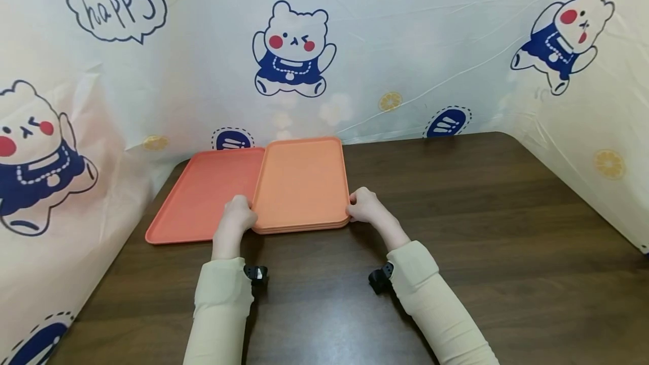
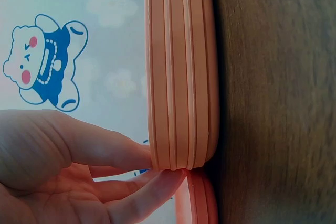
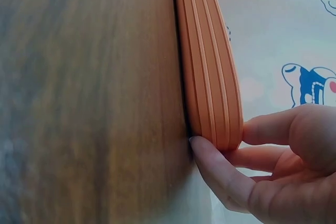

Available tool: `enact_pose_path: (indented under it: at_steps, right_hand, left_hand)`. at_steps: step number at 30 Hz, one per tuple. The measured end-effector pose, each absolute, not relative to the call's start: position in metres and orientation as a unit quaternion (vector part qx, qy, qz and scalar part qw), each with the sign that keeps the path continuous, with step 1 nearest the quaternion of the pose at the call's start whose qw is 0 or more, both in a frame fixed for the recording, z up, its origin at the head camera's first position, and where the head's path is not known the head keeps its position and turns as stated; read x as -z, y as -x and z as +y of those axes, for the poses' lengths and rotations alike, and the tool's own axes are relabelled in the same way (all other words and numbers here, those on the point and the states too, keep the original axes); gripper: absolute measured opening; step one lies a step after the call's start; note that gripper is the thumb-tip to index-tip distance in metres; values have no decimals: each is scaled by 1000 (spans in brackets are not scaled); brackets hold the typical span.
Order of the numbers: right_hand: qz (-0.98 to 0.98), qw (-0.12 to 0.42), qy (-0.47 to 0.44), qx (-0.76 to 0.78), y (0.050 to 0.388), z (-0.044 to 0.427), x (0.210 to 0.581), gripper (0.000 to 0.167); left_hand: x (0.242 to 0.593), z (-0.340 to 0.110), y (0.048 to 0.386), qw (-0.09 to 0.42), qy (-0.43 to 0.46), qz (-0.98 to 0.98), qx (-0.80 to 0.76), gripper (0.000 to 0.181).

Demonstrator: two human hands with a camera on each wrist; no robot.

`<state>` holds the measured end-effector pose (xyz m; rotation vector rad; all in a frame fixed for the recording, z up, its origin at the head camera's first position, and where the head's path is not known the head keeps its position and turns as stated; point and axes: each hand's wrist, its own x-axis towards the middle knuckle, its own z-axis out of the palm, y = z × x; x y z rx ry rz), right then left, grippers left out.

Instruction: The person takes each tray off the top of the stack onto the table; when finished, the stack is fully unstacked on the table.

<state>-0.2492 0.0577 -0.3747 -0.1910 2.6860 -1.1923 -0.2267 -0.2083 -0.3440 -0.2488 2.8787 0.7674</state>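
A stack of orange rectangular trays (image 1: 304,182) lies on the table beside coral-red trays (image 1: 203,199). My left hand (image 1: 236,219) grips the orange stack at its near left corner; in the left wrist view the thumb is at the top rim and the fingertips touch the side of the layered orange edges (image 2: 181,77). At the near right corner my right hand (image 1: 366,206) pinches the same stack. The right wrist view shows its thumb at the upper rim and a finger (image 3: 223,174) low against the side, close to the tabletop.
Dark wood-grain table (image 1: 481,230) extends to the right and in front of the trays. A patterned cloth (image 1: 355,61) with cartoon bears hangs behind and along the sides. The orange stack's left edge adjoins the coral-red trays.
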Motion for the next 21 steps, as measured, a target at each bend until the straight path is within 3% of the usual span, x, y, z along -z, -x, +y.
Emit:
enact_pose_path:
  at_steps: [21]
  right_hand:
    - [926,67,69,365,247,59,367,16]
  left_hand:
    - [344,-211,225,68,67,961,-258,33]
